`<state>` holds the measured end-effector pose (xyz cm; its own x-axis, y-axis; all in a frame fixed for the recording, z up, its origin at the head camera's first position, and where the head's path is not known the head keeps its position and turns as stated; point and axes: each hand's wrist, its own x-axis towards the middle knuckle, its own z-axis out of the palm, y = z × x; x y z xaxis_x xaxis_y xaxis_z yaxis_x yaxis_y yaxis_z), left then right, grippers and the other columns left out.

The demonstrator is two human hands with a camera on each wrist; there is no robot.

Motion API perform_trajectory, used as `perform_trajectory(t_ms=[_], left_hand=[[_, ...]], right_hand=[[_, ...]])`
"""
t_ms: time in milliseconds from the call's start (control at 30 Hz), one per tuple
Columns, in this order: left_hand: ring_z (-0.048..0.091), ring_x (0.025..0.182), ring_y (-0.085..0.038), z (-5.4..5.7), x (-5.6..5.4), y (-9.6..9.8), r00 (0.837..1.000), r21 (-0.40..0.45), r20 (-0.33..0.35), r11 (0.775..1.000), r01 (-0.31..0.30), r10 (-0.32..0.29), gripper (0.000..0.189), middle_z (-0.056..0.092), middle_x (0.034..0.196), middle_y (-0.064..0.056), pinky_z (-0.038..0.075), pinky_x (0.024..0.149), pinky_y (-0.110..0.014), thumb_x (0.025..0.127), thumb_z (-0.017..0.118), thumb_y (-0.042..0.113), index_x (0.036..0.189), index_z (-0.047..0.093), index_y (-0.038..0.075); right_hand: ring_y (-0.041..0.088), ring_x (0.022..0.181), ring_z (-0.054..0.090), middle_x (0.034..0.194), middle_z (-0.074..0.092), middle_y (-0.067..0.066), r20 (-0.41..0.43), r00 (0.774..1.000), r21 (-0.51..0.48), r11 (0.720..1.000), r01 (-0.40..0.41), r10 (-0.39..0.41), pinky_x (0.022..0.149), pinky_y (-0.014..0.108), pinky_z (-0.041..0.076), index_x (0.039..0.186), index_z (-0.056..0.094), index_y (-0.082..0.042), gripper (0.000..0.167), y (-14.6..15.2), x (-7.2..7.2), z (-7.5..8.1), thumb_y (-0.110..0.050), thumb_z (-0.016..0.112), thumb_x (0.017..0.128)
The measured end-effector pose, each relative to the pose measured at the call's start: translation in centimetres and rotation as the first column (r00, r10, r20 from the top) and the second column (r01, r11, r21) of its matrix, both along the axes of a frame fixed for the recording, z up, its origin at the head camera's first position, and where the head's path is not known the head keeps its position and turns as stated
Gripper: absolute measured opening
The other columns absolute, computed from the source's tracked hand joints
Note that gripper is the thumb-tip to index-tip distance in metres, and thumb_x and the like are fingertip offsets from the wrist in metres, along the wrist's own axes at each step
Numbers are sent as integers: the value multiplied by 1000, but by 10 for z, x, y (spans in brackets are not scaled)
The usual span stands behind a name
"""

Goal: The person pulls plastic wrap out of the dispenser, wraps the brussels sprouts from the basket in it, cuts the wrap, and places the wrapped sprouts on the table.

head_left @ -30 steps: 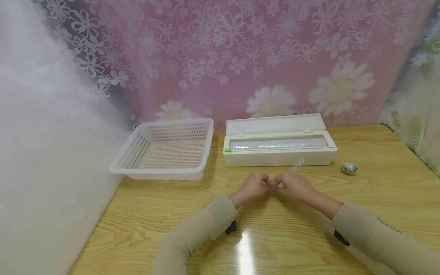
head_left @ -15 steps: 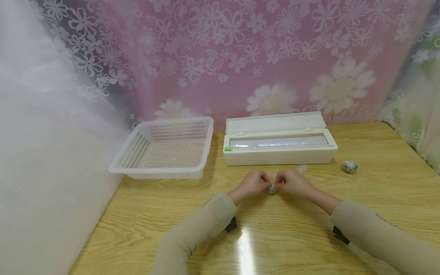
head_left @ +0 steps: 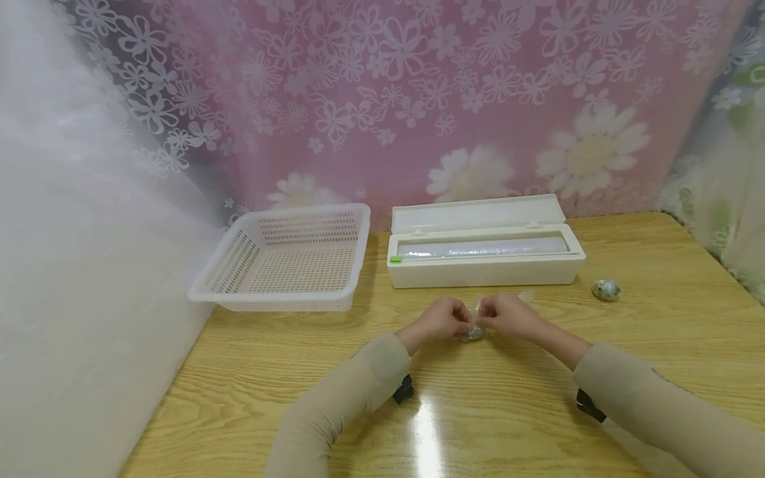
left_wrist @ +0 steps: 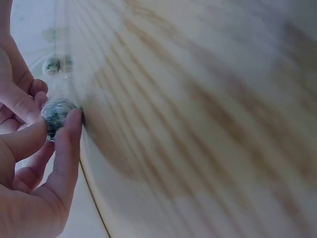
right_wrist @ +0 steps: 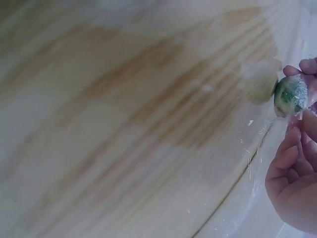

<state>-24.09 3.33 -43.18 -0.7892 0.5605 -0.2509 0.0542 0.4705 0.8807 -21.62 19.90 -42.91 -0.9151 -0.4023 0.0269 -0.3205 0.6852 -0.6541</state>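
A small green-and-white roundish thing [head_left: 475, 333] wrapped in clear film is between my two hands, low over the table. My left hand [head_left: 441, 318] holds it between thumb and fingers; the left wrist view shows the fingers curled about the wrapped green-and-white thing [left_wrist: 58, 115]. With thumb and fingertips my right hand [head_left: 508, 317] pinches film at the top of the bundle. In the right wrist view the shiny plastic film [right_wrist: 298, 94] covers the green-and-white thing. Film [head_left: 526, 296] also sticks out behind the right hand. What exactly lies inside the film cannot be told.
A white box [head_left: 487, 273] with its lid raised holds a roll of plastic film [head_left: 484, 249], just behind my hands. A second wrapped green-and-white thing [head_left: 606, 290] lies to the right. At the back left stands a white perforated basket [head_left: 349, 295]. All are on the wooden table [head_left: 239, 385].
The wrapped thing, mostly hidden by film and fingers a second ago, now shows below my fingertips. My left fingers have shifted round its side. The right hand stays at nearly the same spot.
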Motion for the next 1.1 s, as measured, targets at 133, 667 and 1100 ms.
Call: perform_trajectory(t_ms=[133, 667, 1100], left_hand=[[56, 61, -11, -1, -2, 1, 995, -41, -100, 999, -22, 18, 9, 57, 82, -2, 48, 53, -21, 77, 65, -1, 83, 58, 1], [54, 80, -7, 1, -2, 4, 878, -277, -463, 961, -14, -121, 6, 61, 87, 4, 41, 67, -16, 82, 64, 16, 79, 64, 11], [53, 70, -7, -1, -10, 2, 951, -174, -309, 982, -75, 18, 9, 59, 82, 2, 43, 58, -18, 79, 67, 12, 84, 64, 5]], right_hand=[[9, 55, 44, 64, 55, -3, -70, 997, 18, 1000, -11, 12, 49, 25, 39, 70, 58, -8, 11, 0, 0, 0, -4, 63, 79], [9, 54, 43, 63, 56, -3, -34, 999, -19, 1000, -18, 18, 49, 25, 37, 73, 61, -5, 9, 4, -1, -3, -5, 60, 82], [12, 58, 47, 66, 56, -1, -20, 999, -3, 999, 35, -35, 51, 27, 40, 75, 60, -3, 7, 3, -5, 0, -7, 61, 82]])
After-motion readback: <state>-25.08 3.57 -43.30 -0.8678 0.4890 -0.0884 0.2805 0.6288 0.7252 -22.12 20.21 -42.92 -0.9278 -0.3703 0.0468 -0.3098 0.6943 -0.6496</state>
